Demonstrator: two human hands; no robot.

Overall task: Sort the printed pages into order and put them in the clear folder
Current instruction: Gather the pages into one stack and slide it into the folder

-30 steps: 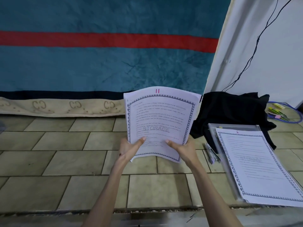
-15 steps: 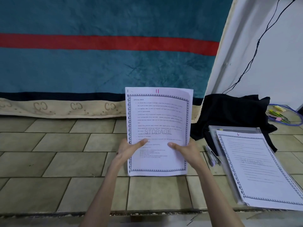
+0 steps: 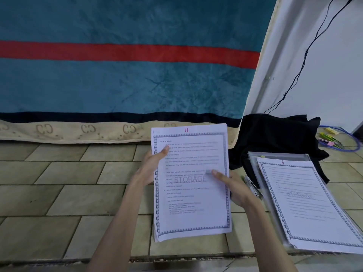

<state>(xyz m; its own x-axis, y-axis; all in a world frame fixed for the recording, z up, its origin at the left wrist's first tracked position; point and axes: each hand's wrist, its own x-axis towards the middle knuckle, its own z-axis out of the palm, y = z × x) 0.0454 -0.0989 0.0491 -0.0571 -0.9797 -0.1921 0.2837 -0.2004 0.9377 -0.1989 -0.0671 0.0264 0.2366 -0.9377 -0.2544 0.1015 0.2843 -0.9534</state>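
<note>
I hold a stack of printed pages [image 3: 191, 209] upright over the tiled floor. Its top sheet is marked 11 in red and has a STORAGE watermark. My left hand [image 3: 151, 165] grips the stack's left edge, thumb on the front near the top. My right hand [image 3: 233, 187] holds the right edge, thumb pressed on the middle of the page. To the right lies the clear folder [image 3: 255, 160] on the floor, with a page marked 6 [image 3: 306, 203] resting on top of it.
A teal blanket with a red stripe [image 3: 125, 75] hangs behind. A black cloth [image 3: 275, 140] lies heaped by the white wall. Pens or clips [image 3: 252, 186] lie beside the folder's left edge. Coloured markers and a blue cable [image 3: 334, 140] sit far right.
The stack has flattened and dropped lower toward me. My left hand slid up the left edge and my right thumb moved up to the middle of the page.
</note>
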